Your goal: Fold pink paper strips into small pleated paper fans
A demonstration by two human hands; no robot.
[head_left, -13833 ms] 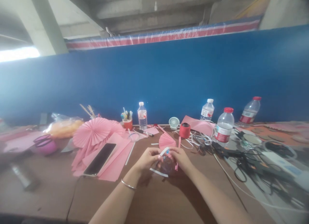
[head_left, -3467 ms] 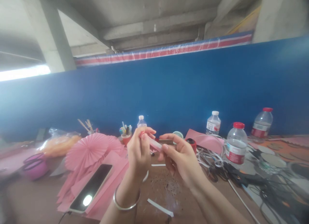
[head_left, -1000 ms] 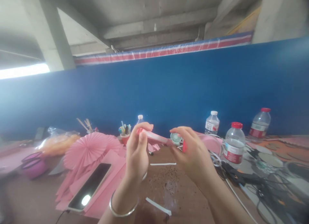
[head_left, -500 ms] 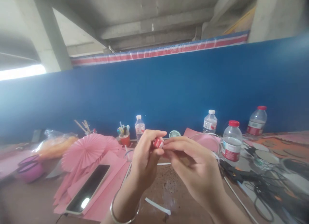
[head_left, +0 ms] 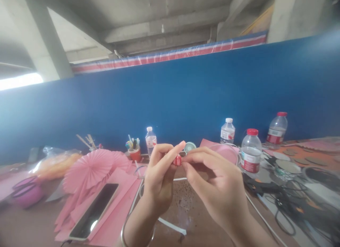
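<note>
My left hand (head_left: 160, 176) is closed, with a small red-and-white piece (head_left: 177, 160) between its fingers and one finger reaching past it. The piece looks rolled or folded, but I cannot make out its kind. At its right end, my right hand (head_left: 220, 185) pinches with thumb and fingertips; what lies between those tips is hidden. Both hands are held up over the brown table (head_left: 196, 229). Below them a narrow white strip (head_left: 171, 225) lies on the tabletop, partly behind my left wrist.
Left lie a phone (head_left: 94, 211), pink paper (head_left: 117, 201) and pink pleated fans (head_left: 89, 170). A pen cup (head_left: 135, 155) and a bottle (head_left: 151, 139) stand behind. Several bottles (head_left: 251, 153) and tangled black cables (head_left: 281, 201) are on the right. A small fan (head_left: 190, 147) stands beyond my hands.
My left fingers have shifted around the red-and-white piece, which now shows less of itself and is turned differently. My right hand stays pinched beside it. The whole view has moved slightly.
</note>
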